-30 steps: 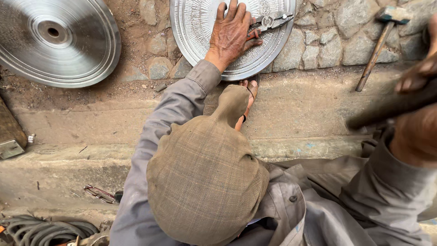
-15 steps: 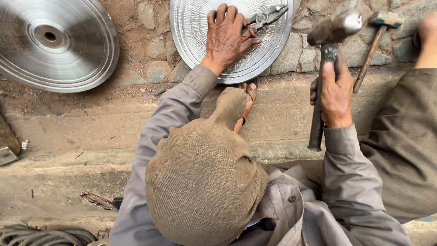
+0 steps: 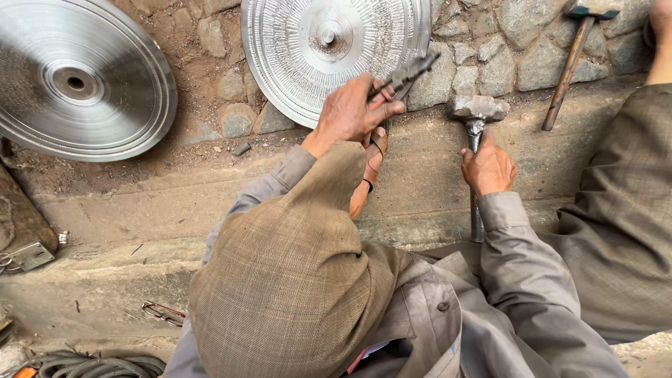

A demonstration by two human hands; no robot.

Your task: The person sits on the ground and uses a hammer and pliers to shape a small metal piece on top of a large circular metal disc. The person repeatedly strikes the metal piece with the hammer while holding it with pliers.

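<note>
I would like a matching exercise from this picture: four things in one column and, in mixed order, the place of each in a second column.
Things:
1. patterned metal disc
2. smooth metal disc
3. steel hammer
4. wooden-handled hammer

Places:
A. far left, on the ground
B. gripped by the right hand
C. top right, untouched, on the stones
D. top middle, just above the left hand

Pairs: 1-D, 2-A, 3-B, 4-C

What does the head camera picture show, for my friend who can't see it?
A crouching person's left hand holds pliers beside a patterned metal disc, while the right hand grips a hammer resting on stone ground. Another disc lies nearby.
</note>
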